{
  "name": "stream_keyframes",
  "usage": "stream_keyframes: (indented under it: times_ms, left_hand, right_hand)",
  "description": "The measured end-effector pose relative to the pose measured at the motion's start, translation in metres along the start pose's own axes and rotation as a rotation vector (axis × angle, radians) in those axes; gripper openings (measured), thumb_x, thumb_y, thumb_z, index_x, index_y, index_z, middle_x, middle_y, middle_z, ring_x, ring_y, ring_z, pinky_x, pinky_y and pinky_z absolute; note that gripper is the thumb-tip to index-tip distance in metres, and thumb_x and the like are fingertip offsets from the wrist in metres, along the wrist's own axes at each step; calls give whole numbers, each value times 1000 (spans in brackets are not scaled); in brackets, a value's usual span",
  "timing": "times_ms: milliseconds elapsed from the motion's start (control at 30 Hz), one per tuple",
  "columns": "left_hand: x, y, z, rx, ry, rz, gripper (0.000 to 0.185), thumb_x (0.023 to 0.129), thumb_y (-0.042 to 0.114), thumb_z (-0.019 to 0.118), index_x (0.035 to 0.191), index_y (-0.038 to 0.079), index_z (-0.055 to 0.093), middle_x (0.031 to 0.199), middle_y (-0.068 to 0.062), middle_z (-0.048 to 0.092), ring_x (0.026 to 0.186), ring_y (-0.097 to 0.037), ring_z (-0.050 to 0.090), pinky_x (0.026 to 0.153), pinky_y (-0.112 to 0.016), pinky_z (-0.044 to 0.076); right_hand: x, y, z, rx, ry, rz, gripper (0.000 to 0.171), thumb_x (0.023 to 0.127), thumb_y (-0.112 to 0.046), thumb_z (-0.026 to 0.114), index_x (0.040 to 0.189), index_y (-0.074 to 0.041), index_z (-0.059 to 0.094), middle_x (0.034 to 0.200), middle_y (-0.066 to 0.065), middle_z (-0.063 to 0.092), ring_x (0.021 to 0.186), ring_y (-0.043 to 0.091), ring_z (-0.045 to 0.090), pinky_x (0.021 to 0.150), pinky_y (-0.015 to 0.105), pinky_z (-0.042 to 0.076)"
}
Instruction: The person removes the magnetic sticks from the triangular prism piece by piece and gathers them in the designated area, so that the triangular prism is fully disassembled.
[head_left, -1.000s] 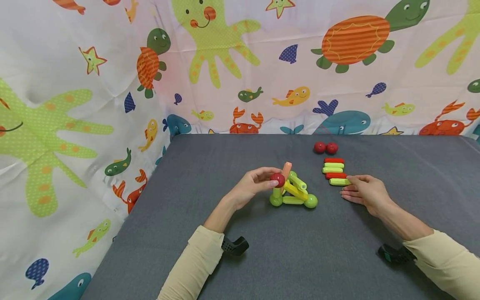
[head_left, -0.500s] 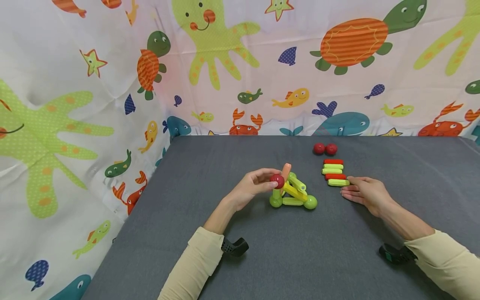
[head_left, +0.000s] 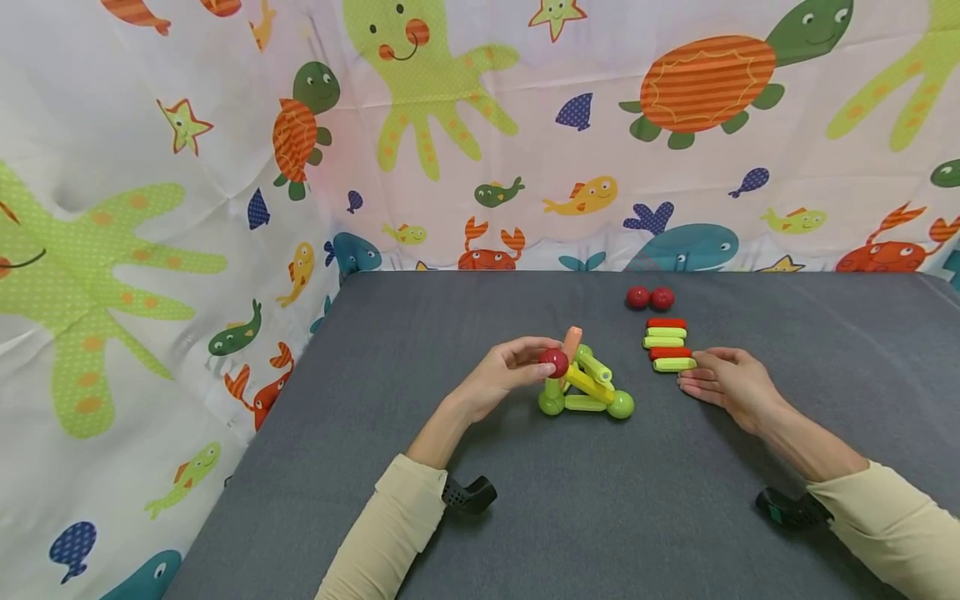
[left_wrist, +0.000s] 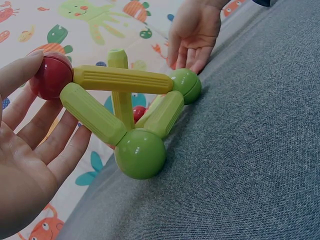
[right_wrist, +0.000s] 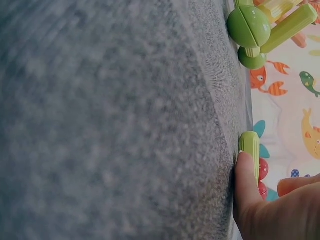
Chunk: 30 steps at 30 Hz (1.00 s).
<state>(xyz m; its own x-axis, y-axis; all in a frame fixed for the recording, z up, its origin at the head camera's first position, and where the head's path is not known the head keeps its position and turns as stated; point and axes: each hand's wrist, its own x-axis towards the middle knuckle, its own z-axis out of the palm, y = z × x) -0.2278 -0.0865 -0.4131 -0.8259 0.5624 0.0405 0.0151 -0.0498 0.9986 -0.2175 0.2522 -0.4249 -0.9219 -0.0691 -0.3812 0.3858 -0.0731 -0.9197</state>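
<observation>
My left hand (head_left: 506, 368) holds a red ball (left_wrist: 51, 76) between thumb and fingers. That ball is the upper corner of a construction-toy frame, joined to a yellow rod (left_wrist: 122, 79) and a light green rod (left_wrist: 93, 114). Green balls (left_wrist: 140, 154) form its lower corners on the table, and an orange rod (head_left: 572, 340) leans up at its back. To the right, my right hand (head_left: 735, 385) has its fingers extended. A fingertip touches the right end of the nearest light green rod (head_left: 674, 365) in a row; the right wrist view shows that finger against the rod (right_wrist: 249, 145).
Red and light green rods (head_left: 665, 332) lie in a column beyond the right hand's rod, with a red rod (head_left: 670, 353) right behind it. Two red balls (head_left: 649, 298) sit at the back. A patterned cloth (head_left: 450, 125) hangs behind the grey table (head_left: 600, 517).
The nearest light green rod has slid slightly left, more in line with the row, and my right hand has shifted slightly left. My left hand stays on the red ball.
</observation>
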Motion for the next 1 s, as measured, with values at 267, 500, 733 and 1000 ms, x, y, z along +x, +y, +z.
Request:
stream_keyframes:
  times_ms: [267,500,733,1000]
  left_hand:
    - [0,-1,0,-4,-3,4,38,94,2,58,131,-2,52,122,-12,56,107,-21,54,98,-48,41]
    - [-1,0,1,0,2,1,38,93,2,59,131,-2,52,122,-12,56,107,-21,54,98,-50,40]
    - [0,0,1,3,3,-3,38,94,2,58,131,-2,52,122,-12,56,107,-21,53,99,-50,39]
    - [0,0,1,-1,4,2,38,93,3,59,131,-2,52,121,-11,57,106,-20,54,98,-52,39]
  right_hand:
    - [-1,1,0,16,22,-10,68,100,-25,49,142,3,4,99,9,55,82,13,66,81,33,53]
    - [-4,-2,-5,35,-10,0,52,96,-38,55,129,-6,31,90,3,61,80,12,65,75,29,54]
    - [-5,-6,-5,163,-165,3,52,97,-42,51,130,-5,34,91,1,63,84,13,64,75,26,52]
    - [0,-6,4,341,-398,-34,37,102,-38,40,118,-6,49,105,11,65,98,23,64,87,33,50]
